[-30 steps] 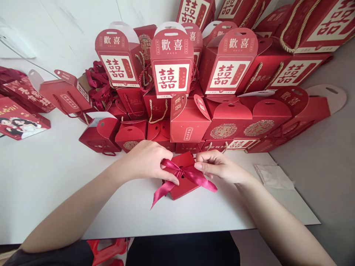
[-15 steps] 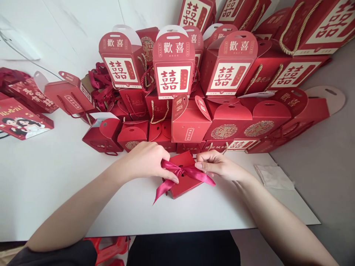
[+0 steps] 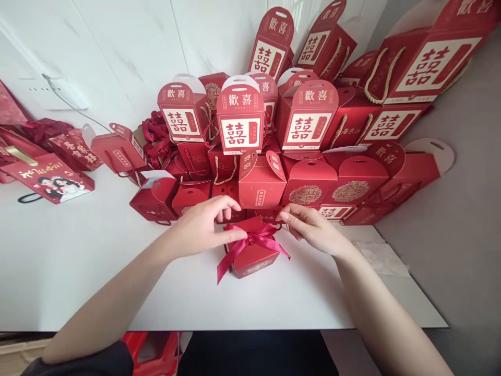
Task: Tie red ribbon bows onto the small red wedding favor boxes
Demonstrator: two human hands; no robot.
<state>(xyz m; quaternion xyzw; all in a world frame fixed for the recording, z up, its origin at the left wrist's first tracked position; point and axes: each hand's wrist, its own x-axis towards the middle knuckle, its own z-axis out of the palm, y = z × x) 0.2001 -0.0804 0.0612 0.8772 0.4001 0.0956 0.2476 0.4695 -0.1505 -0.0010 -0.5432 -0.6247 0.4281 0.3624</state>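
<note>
A small red gift box (image 3: 256,263) stands on the table in front of me, its gold-patterned side toward me. On its top a magenta ribbon (image 3: 266,242) is tied in a bow, with one tail hanging over the left side and another to the right. My left hand (image 3: 205,224) is at the box's left, thumb stretched to the bow's knot and the other fingers loosely curled above. Off the box's upper right, my right hand (image 3: 309,224) hovers with bent fingers, apart from the ribbon, and nothing shows in it.
Stacked red gift boxes (image 3: 240,122) with cord handles line the wall behind. To the left are a box with a printed couple (image 3: 60,180) and a pile of dark red ribbons (image 3: 154,133). A white tissue (image 3: 381,257) lies at right. A red stool (image 3: 152,352) stands below the table edge.
Both hands have let go of the ribbon tails; the left fingers have lifted and the right hand has drawn away. The box now shows its patterned front, and the view has tilted up and leftward.
</note>
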